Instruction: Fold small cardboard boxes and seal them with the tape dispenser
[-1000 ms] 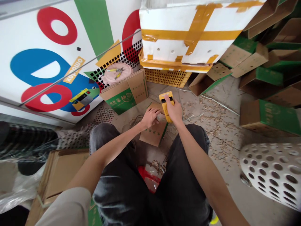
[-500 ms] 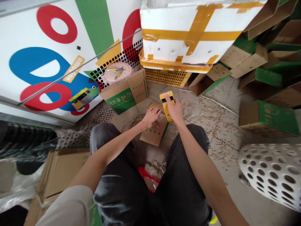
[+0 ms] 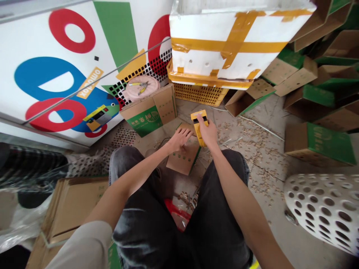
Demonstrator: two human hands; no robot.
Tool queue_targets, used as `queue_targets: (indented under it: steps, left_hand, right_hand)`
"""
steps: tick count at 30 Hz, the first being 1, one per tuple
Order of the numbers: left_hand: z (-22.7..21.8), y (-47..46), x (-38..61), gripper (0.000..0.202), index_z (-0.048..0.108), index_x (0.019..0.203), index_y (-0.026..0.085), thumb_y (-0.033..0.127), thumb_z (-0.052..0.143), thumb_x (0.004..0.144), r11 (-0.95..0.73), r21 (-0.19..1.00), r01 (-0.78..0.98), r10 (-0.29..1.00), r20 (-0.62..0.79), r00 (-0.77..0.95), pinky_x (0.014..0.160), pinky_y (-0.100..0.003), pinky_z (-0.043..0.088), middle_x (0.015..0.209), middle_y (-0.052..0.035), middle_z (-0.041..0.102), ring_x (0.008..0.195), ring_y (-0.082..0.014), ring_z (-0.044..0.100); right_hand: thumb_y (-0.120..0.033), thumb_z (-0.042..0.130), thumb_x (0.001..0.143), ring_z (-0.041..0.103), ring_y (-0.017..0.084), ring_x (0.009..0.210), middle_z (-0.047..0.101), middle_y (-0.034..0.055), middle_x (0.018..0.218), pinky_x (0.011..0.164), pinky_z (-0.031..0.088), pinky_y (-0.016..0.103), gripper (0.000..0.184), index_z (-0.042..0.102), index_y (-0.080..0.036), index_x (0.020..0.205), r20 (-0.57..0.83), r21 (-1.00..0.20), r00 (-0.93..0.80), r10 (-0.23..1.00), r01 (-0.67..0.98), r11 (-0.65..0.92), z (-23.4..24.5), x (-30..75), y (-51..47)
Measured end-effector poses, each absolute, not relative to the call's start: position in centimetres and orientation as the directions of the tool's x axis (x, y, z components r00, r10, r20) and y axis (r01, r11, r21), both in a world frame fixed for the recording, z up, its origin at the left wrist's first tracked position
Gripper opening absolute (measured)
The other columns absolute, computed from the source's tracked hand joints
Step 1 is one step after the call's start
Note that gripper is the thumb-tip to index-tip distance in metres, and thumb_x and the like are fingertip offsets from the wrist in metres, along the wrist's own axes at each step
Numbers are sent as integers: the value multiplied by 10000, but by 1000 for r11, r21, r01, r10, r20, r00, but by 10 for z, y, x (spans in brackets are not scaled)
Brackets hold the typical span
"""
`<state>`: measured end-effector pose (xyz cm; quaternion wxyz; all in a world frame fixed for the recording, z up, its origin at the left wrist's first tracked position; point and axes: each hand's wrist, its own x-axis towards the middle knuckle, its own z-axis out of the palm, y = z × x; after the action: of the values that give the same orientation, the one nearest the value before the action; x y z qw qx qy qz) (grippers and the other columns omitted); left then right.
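Observation:
A folded-flat or small cardboard carton [image 3: 181,160] with green print lies on the floor between my knees. Over its upper part rests my left hand [image 3: 178,139], fingers spread, holding nothing. My right hand [image 3: 209,133] is wrapped round a yellow block-shaped hand tool [image 3: 198,130] with a dark slot near its top, its exact kind unclear. The tool is just right of the carton, with its lower end close to the carton's right edge. Whether it touches the cardboard I cannot tell.
A green-and-brown carton [image 3: 151,112] stands ahead, with pliers [image 3: 142,88] on a pink round lid behind it. A taped white foam box [image 3: 207,56] sits on a yellow crate [image 3: 199,93]. Small brown discs litter the floor at right, near open cartons [image 3: 319,144] and a white perforated basket [image 3: 322,205].
The view has shifted very slightly. My left hand's fingers look a little more spread on the carton; the right hand keeps the yellow tool in nearly the same place.

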<state>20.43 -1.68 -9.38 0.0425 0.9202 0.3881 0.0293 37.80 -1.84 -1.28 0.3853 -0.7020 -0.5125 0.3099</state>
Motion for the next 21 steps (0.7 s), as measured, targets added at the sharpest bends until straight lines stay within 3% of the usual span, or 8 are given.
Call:
queue_targets:
  steps: [3, 6, 21]
  left_hand:
    - [-97, -27, 211, 1086, 446, 1560, 90, 597, 904, 717, -631, 67, 773, 776, 29, 630, 1279, -622, 210, 1507, -278, 544, 1399, -447, 491]
    - [-99, -31, 217, 1116, 443, 1567, 73, 638, 893, 716, -581, 47, 813, 814, 20, 580, 1283, -666, 170, 1512, -313, 526, 1407, -480, 471]
    - [-106, -29, 224, 958, 525, 1445, 159, 517, 942, 660, -524, 108, 845, 852, 60, 520, 1299, -650, 187, 1491, -233, 548, 1391, -426, 487]
  right_hand:
    - [-940, 517, 848, 704, 347, 999, 763, 137, 987, 977, 502, 525, 720, 705, -249, 924, -32, -853, 281, 959, 492, -173, -14, 378, -18]
    - [-943, 499, 854, 708, 348, 983, 764, 134, 971, 980, 509, 540, 723, 703, -252, 912, -18, -858, 275, 961, 489, -156, -16, 379, -16]
    - [-943, 501, 855, 715, 351, 1054, 776, 148, 1034, 994, 504, 524, 729, 713, -253, 954, -25, -864, 241, 970, 484, -142, -17, 378, -17]
